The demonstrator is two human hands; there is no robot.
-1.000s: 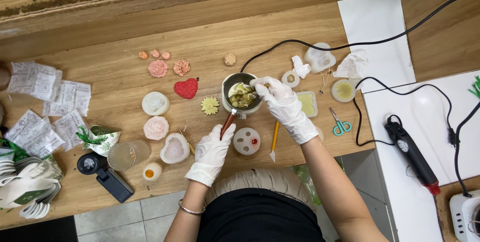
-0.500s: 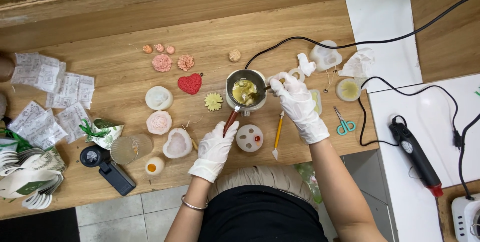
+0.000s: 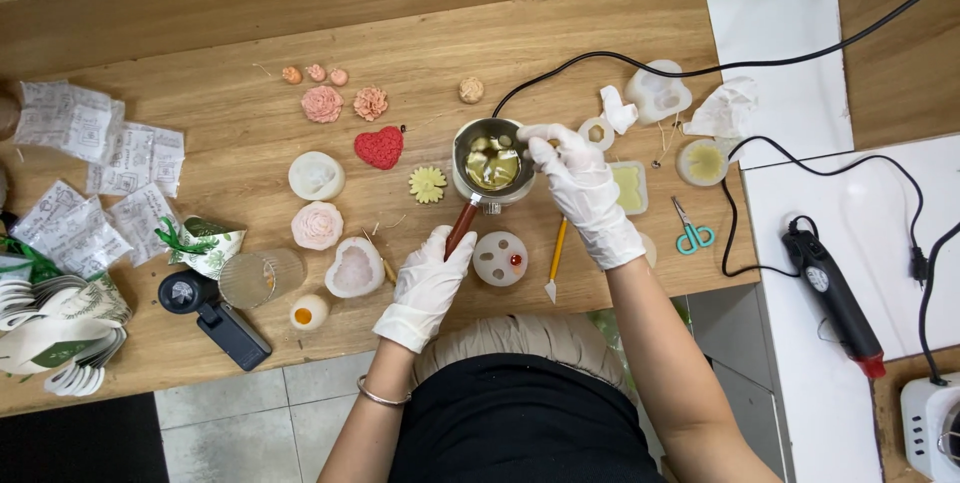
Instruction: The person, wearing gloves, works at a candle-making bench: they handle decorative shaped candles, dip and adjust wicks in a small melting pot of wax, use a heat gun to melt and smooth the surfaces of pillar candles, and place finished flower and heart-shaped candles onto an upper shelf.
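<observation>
Teal scissors, a red heart and black heat gun lie around.

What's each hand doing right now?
Left hand: closed on the melting pot's handle.
Right hand: fingertips at the melting pot rim; grip cannot be told.

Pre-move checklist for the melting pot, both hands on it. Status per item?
1. Left hand on the pot handle: ok, gloved fingers wrap its lower end.
2. Right hand at the metal pot rim: ok, fingertips touch it.
3. Pot upright: ok, yellowish contents sit level.
4. Contents fully melted: cannot tell.
5. Black cord clear of pot: not ok, it runs right behind the rim.
6. Round white mould near handle: ok, apart.
</observation>
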